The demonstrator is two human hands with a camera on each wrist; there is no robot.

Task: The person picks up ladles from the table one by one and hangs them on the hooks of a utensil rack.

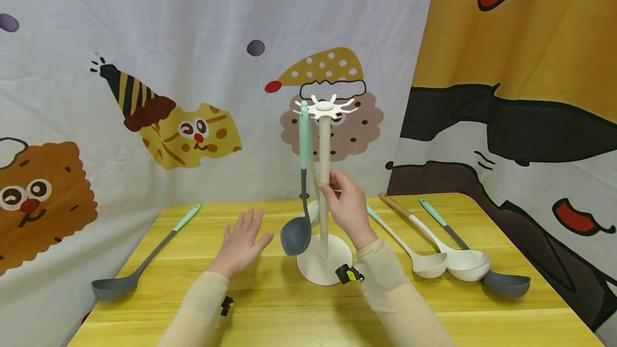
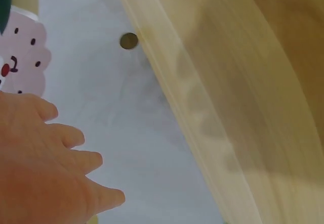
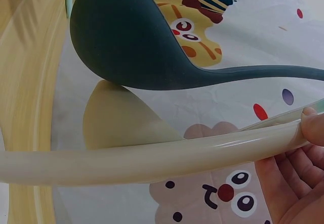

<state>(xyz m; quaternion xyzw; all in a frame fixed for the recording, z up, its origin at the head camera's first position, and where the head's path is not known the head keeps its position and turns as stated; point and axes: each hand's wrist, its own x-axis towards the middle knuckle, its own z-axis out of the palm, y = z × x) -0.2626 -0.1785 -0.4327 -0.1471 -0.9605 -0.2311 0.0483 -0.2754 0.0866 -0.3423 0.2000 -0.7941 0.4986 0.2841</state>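
White stand [image 1: 325, 149], gripped in my right hand [image 1: 348, 202]: probably light, stiff; best held mid-height. Gray-bowled ladle [image 1: 304, 164], left of that hand. Left hand [image 1: 242, 245]: spread, empty.

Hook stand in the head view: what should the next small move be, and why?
Probably reach the left hand toward the grey ladle lying at the left of the table: that hand is empty, the right hand grips the stand, and several of its hooks look bare.
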